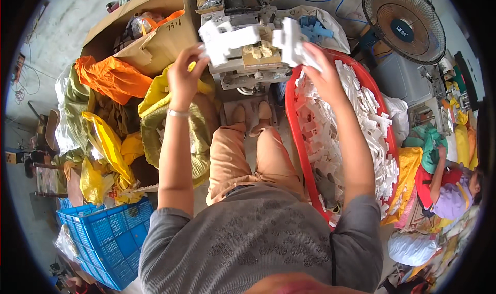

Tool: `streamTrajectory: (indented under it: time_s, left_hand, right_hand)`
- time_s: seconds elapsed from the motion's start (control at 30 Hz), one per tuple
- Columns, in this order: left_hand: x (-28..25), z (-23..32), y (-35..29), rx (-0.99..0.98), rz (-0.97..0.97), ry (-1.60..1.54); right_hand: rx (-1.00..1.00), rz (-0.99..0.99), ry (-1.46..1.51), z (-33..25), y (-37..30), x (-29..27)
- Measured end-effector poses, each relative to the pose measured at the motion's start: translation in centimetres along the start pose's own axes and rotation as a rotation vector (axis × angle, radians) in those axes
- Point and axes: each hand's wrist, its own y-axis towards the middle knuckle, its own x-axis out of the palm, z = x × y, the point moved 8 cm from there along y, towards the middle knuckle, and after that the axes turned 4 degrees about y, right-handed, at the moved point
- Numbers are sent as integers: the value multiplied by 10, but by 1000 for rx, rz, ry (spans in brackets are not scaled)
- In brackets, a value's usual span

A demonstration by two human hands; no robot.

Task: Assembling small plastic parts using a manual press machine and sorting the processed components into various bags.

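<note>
My left hand (pixel 186 71) pinches the edge of a white plastic part (pixel 221 43) over the left side of a metal bench machine (pixel 253 78). On the other side, my right hand (pixel 324 72) grips a second white plastic part (pixel 290 40), held tilted. Both parts are slightly blurred, and their undersides are hidden. Between them shows a worn, cream-coloured fixture (pixel 260 51) on the machine's bed. Many similar white parts (pixel 361 113) fill a large red tub (pixel 298 139) below my right forearm.
Left stand a cardboard box (pixel 160 48), an olive sack (pixel 178 157), orange and yellow bags and a blue crate (pixel 111 242). A fan (pixel 404 25) stands at the far right, beside a sack of blue pieces (pixel 316 29). Another person (pixel 452 198) works at the right.
</note>
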Motion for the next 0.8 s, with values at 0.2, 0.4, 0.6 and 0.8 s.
streamTrajectory:
  time_s: [0.2, 0.4, 0.6, 0.8]
  left_hand:
    - [-107, -78, -104, -312, 188, 171]
    - [-158, -124, -183, -471, 298, 251]
    - [-149, -174, -228, -598, 313, 173]
    - [-129, -164, -235, -597, 308, 93]
  right_hand:
    - [-265, -336, -428, -13, 52, 56]
    - [-239, -523, -536, -9, 57, 55]
    - [-287, -218, -838, -12, 55, 75]
    - [-212, -344, -809, 1, 55, 71]
